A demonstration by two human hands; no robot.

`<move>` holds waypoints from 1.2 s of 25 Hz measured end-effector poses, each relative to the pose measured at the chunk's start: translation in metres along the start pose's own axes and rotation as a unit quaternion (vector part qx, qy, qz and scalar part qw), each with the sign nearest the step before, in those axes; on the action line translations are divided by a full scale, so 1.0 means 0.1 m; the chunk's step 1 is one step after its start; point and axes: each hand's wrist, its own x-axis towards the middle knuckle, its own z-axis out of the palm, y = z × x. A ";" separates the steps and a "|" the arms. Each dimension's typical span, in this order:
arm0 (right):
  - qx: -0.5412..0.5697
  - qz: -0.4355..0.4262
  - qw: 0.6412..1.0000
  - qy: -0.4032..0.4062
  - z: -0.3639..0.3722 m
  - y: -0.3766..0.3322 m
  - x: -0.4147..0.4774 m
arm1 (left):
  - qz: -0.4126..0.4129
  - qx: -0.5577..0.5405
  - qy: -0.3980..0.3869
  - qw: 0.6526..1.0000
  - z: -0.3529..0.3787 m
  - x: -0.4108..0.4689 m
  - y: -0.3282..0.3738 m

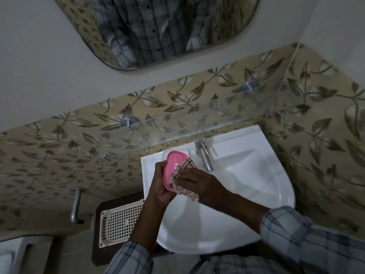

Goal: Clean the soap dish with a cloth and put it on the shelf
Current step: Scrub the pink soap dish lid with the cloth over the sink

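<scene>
A pink oval soap dish (173, 167) is held tilted over the left rim of the white sink (256, 175). My left hand (160, 184) grips the dish from the left and below. My right hand (199, 182) presses a pink checked cloth (183, 189) against the dish's inner face; the cloth covers the dish's right and lower part. A clear glass shelf (217, 123) on two metal pegs runs along the tiled wall just above the sink.
A metal tap (203, 155) stands at the back of the sink, right of the dish. A cream perforated tray (118, 224) lies on a dark board to the left. A metal pipe (76, 204) juts from the wall. A mirror (158, 26) hangs above.
</scene>
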 end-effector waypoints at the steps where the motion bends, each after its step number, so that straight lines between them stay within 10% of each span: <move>1: 0.008 -0.003 1.000 -0.019 -0.09 0.11 -0.03 | 0.012 0.015 0.017 1.000 -0.01 -0.01 0.01; 5: 0.052 0.170 0.982 0.065 -0.20 0.25 0.19 | 0.007 -0.006 0.014 1.000 0.02 0.01 0.00; 9: -0.032 -0.093 0.995 0.022 -0.04 0.22 0.22 | -0.050 0.035 0.004 0.998 0.15 -0.01 0.05; 15: 0.091 0.038 0.995 0.016 0.03 0.24 0.29 | -0.018 -0.017 0.034 0.999 0.02 -0.02 0.03; 20: 0.248 0.576 0.765 0.146 -0.36 0.54 0.36 | 0.026 0.069 0.113 0.991 -0.22 -0.09 0.13; 25: 0.197 0.630 0.750 0.037 -0.29 0.37 0.35 | 0.100 0.229 0.161 0.955 -0.08 0.01 -0.01; 30: 0.521 0.578 0.627 0.022 -0.31 0.13 0.55 | 0.058 0.128 0.065 0.988 0.09 0.06 -0.14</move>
